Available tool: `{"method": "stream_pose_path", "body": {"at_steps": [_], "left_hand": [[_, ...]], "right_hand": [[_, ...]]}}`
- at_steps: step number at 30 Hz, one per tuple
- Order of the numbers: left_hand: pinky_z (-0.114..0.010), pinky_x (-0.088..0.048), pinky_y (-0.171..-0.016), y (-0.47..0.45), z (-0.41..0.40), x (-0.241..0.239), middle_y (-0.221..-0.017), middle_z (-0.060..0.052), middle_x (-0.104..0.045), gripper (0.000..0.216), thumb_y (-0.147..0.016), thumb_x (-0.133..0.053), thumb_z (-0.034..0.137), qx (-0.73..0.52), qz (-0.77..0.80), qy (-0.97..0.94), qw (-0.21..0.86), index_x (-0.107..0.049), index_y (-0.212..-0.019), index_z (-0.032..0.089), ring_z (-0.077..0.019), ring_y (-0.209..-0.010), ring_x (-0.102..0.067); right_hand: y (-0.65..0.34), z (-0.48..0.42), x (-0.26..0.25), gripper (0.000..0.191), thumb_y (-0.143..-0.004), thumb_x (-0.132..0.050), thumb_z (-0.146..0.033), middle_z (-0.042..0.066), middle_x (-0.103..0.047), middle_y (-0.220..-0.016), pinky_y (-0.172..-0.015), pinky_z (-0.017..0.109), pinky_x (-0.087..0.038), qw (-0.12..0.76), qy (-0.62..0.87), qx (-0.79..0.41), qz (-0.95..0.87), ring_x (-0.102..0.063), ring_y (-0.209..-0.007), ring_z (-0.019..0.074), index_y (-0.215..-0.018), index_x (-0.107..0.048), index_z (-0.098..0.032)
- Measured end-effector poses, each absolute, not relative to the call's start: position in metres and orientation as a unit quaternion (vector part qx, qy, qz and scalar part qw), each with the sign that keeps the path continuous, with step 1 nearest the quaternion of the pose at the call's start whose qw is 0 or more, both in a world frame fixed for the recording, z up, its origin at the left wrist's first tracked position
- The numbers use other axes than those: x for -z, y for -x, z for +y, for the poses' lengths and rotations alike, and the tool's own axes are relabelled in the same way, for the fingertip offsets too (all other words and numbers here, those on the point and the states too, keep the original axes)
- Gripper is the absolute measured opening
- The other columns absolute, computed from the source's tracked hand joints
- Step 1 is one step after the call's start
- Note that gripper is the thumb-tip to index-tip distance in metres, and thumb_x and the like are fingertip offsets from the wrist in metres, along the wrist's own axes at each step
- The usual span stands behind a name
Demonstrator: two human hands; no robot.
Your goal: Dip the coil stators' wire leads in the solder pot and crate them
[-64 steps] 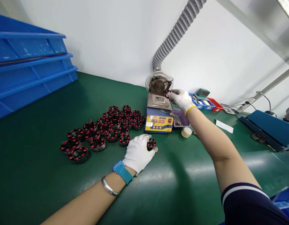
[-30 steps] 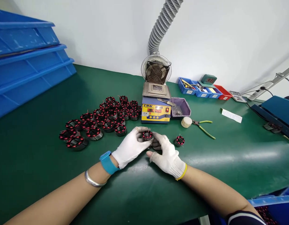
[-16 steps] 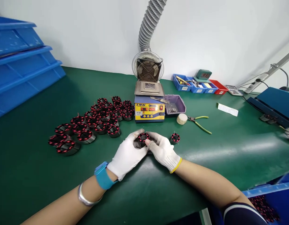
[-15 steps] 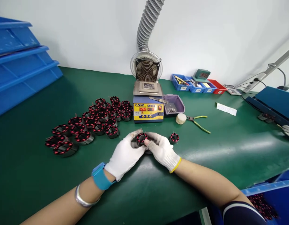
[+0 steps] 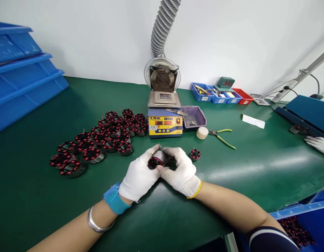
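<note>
Both gloved hands meet over the green mat and grip one small round stator (image 5: 157, 160) with red windings. My left hand (image 5: 139, 173) holds it from the left, my right hand (image 5: 180, 170) from the right, and the part is tilted toward me. One more stator (image 5: 195, 154) lies alone just right of my right hand. A cluster of several like stators (image 5: 98, 140) sits to the left. Behind my hands stands a blue and yellow solder pot (image 5: 165, 117) with red digits.
A fan (image 5: 162, 78) on a grey hose stands behind the pot, a purple tray (image 5: 194, 117) beside it. A white round pad (image 5: 202, 132), green-handled pliers (image 5: 221, 136), small parts bins (image 5: 219, 94), stacked blue crates (image 5: 22, 80). Another person's gloved hand (image 5: 318, 144) at the far right.
My right hand came back from the solder pot and set one stator down at the right. Both hands joined on the stator that my left hand held, and have now tilted it toward me.
</note>
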State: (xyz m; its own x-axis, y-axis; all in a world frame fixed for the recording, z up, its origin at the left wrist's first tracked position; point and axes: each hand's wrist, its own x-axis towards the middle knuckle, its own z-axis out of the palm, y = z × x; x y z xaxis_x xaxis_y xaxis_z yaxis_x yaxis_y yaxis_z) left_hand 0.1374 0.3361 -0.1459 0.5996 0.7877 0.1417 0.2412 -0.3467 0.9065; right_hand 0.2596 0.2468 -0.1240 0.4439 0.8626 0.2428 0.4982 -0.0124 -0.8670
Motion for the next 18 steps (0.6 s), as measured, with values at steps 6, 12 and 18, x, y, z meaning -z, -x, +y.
{"method": "stream_pose_path", "body": {"at_steps": [6, 12, 18], "left_hand": [[-0.032, -0.053, -0.072, -0.132, 0.342, 0.139, -0.082, -0.003, -0.072, 0.018, -0.073, -0.060, 0.031, -0.220, 0.348, -0.726, 0.551, -0.067, -0.086, 0.020, -0.0229, -0.077, -0.067], [-0.025, -0.045, -0.049, -0.133, 0.337, 0.132, -0.059, 0.000, -0.061, 0.020, -0.078, -0.058, 0.038, -0.194, 0.312, -0.653, 0.662, -0.060, -0.073, 0.019, -0.0139, -0.050, -0.054], [-0.023, -0.033, -0.037, -0.116, 0.345, 0.102, -0.044, 0.001, -0.054, 0.019, -0.075, -0.063, 0.034, -0.170, 0.255, -0.580, 0.755, -0.060, -0.065, 0.019, -0.0116, -0.036, -0.044]], "right_hand": [[-0.268, 0.246, 0.125, 0.049, -0.071, -0.069, -0.027, 0.004, -0.063, -0.112, -0.088, 0.034, -0.055, 0.494, 0.699, -0.155, -0.493, -0.064, -0.096, 0.0187, -0.119, -0.057, -0.026], [-0.271, 0.249, 0.125, 0.045, -0.074, -0.068, -0.029, 0.006, -0.062, -0.111, -0.086, 0.032, -0.056, 0.535, 0.679, -0.234, -0.445, -0.065, -0.097, 0.0182, -0.118, -0.058, -0.022], [-0.270, 0.254, 0.119, 0.042, -0.071, -0.069, -0.029, 0.006, -0.064, -0.107, -0.081, 0.033, -0.058, 0.593, 0.655, -0.256, -0.392, -0.066, -0.095, 0.0201, -0.111, -0.061, -0.021]]}}
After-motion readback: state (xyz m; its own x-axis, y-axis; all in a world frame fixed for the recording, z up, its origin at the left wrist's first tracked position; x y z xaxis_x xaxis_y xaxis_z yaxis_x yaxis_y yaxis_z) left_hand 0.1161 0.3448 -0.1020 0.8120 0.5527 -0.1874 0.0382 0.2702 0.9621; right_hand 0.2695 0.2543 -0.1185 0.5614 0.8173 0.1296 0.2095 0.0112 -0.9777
